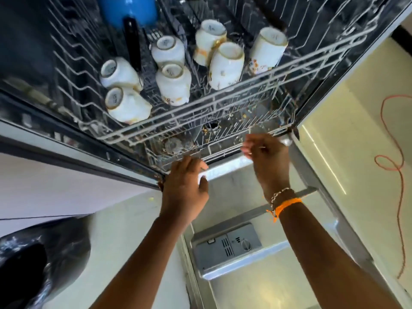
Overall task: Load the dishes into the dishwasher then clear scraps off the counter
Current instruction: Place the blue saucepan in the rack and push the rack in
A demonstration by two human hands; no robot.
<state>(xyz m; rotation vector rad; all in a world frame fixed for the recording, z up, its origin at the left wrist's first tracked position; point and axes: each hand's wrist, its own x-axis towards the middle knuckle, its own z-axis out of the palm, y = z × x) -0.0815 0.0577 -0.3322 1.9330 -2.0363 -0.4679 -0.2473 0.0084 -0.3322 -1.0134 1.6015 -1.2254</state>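
The dishwasher stands open with its upper rack [223,101] pulled out. Several white cups [172,84] sit upside down in it, with a blue bowl [128,10] and a black-handled utensil [132,43] further back. Below it the lower rack [223,136] shows food bits and looks otherwise bare. My left hand [186,184] curls its fingers over the lower rack's front edge at the left. My right hand [265,152], with an orange band at the wrist, grips the same front wire further right.
The lowered dishwasher door [236,188] lies under my arms, with its grey detergent dispenser [225,248]. A black bin bag [38,259] sits at the lower left. An orange cord [399,166] loops over the pale floor at the right.
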